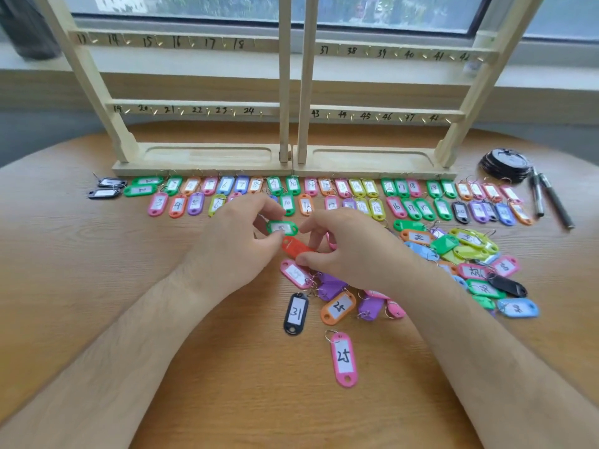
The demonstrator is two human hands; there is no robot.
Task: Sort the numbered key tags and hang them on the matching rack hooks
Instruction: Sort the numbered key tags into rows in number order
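My left hand (240,241) pinches a small green key tag (282,227) just above the table's middle. Right beside it, my right hand (350,251) pinches a red-orange tag (295,247), which lies face down. Two rows of coloured numbered tags (324,196) lie in order along the base of the wooden rack (285,102), whose numbered hooks are bare. An unsorted heap of tags (466,257) sits to the right. Loose tags lie near me: a black 31 (295,313), an orange 24 (338,307) and a pink 25 (343,359).
A black spool (505,162) and two dark pens (547,197) lie at the far right of the round wooden table (97,254). The rack stands at the table's far edge, before a window sill. A dark cylinder (29,27) stands at the back left.
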